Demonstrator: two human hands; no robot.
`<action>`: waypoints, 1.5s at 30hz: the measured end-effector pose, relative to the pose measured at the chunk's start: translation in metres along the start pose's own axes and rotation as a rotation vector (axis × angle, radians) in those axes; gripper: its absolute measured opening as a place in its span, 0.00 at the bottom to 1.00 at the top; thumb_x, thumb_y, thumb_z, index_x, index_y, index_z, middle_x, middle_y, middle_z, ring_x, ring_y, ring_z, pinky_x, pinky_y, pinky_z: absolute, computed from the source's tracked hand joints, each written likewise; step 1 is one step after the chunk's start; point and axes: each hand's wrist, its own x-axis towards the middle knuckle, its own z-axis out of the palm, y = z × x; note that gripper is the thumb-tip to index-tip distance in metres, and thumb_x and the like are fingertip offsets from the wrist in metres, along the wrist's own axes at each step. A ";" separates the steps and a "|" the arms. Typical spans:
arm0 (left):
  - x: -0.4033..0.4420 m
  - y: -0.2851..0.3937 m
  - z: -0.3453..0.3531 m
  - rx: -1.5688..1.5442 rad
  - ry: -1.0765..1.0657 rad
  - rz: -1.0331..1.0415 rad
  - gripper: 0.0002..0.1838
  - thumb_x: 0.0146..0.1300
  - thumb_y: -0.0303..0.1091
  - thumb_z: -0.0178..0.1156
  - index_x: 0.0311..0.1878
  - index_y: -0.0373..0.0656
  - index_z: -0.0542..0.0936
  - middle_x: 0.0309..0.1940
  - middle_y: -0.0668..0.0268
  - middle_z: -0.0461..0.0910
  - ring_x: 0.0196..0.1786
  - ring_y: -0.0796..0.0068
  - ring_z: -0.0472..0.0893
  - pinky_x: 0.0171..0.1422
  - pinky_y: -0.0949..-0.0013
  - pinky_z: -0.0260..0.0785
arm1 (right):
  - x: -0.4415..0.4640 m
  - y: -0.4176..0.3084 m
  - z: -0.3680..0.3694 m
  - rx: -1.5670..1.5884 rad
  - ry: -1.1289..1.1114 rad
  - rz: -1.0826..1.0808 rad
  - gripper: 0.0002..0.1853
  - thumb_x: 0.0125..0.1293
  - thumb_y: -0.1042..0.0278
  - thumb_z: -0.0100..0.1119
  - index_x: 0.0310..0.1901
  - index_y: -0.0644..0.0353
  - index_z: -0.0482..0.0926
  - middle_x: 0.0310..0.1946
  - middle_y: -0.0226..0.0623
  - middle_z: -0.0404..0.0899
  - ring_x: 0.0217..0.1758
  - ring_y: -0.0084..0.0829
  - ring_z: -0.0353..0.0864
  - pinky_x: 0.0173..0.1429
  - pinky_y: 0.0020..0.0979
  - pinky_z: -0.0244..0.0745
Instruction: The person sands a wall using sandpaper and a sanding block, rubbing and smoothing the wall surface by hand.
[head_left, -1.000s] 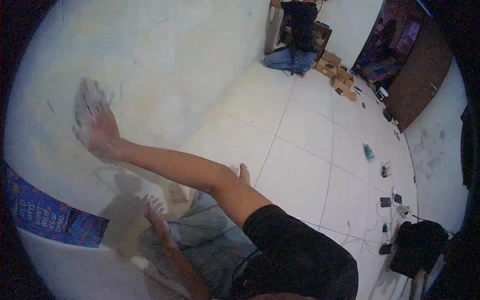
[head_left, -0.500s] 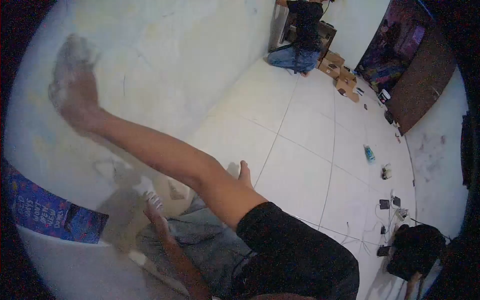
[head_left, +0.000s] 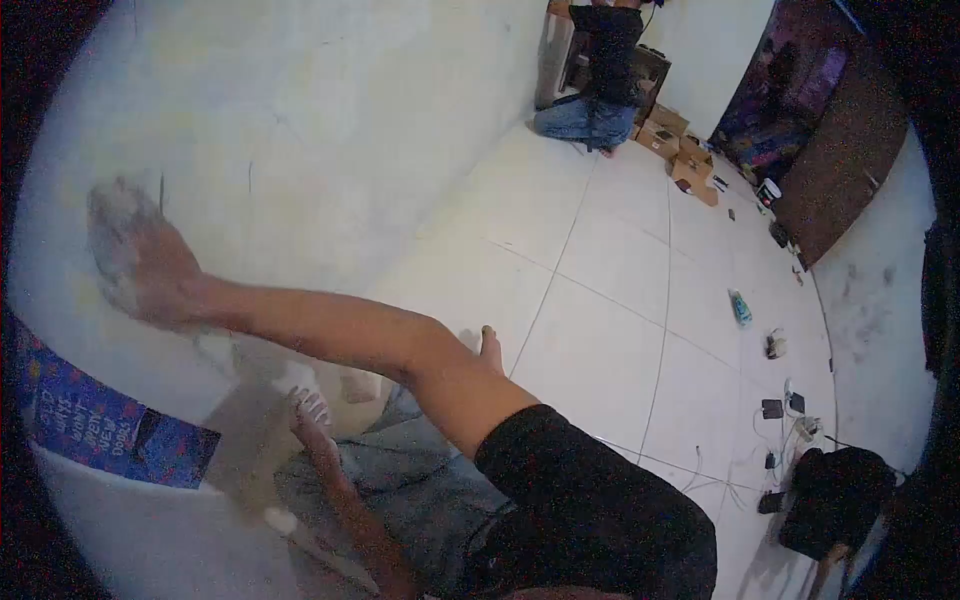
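Observation:
My right hand (head_left: 145,255) is at the pale, patchy wall (head_left: 330,110), at the end of my outstretched arm. Greyish-white dust coats its blurred fingers, and I cannot make out whether anything lies under them. Lower down, my left hand (head_left: 312,412) is beside my jeans (head_left: 400,480), its dusty white fingers loosely bent and slightly apart, with nothing visible in them. Below my right hand, a blue poster (head_left: 120,425) with white lettering is on the wall. My bare foot (head_left: 490,350) shows beyond my right elbow.
Another person (head_left: 600,80) kneels by the wall at the back, near open cardboard boxes (head_left: 690,165). A brown door (head_left: 850,190) stands at the far right. Chargers and cables (head_left: 775,410) and a black bag (head_left: 840,500) lie on the tiled floor (head_left: 600,330).
My right hand has slid down the wall in the view, towards the poster, and its forearm has come down with it. My left hand has stayed almost in place.

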 end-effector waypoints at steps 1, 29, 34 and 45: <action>0.001 0.001 0.000 0.045 0.020 -0.066 0.25 0.77 0.51 0.49 0.67 0.48 0.77 0.55 0.59 0.84 0.50 0.64 0.83 0.55 0.60 0.74 | 0.012 0.002 -0.005 0.000 -0.002 0.002 0.45 0.63 0.53 0.66 0.78 0.66 0.61 0.83 0.60 0.45 0.85 0.66 0.43 0.88 0.57 0.39; 0.002 -0.031 -0.009 0.024 -0.080 0.211 0.26 0.78 0.50 0.46 0.69 0.46 0.77 0.55 0.59 0.83 0.51 0.64 0.83 0.57 0.60 0.74 | -0.095 0.067 -0.029 -0.171 -0.059 0.328 0.50 0.63 0.50 0.66 0.81 0.65 0.55 0.83 0.61 0.44 0.86 0.68 0.35 0.87 0.57 0.38; 0.006 -0.024 -0.004 0.015 -0.072 0.073 0.26 0.78 0.52 0.47 0.68 0.47 0.78 0.56 0.60 0.82 0.51 0.64 0.82 0.56 0.59 0.74 | -0.138 0.045 0.004 -0.028 -0.192 -0.134 0.43 0.62 0.48 0.68 0.75 0.62 0.67 0.76 0.57 0.63 0.81 0.59 0.58 0.85 0.55 0.53; 0.025 -0.029 -0.010 -0.098 0.007 -0.021 0.24 0.78 0.49 0.49 0.69 0.51 0.77 0.55 0.59 0.83 0.49 0.63 0.83 0.54 0.59 0.75 | -0.019 0.012 -0.025 -0.082 0.076 0.163 0.46 0.66 0.53 0.62 0.78 0.73 0.56 0.83 0.64 0.43 0.86 0.67 0.36 0.87 0.59 0.35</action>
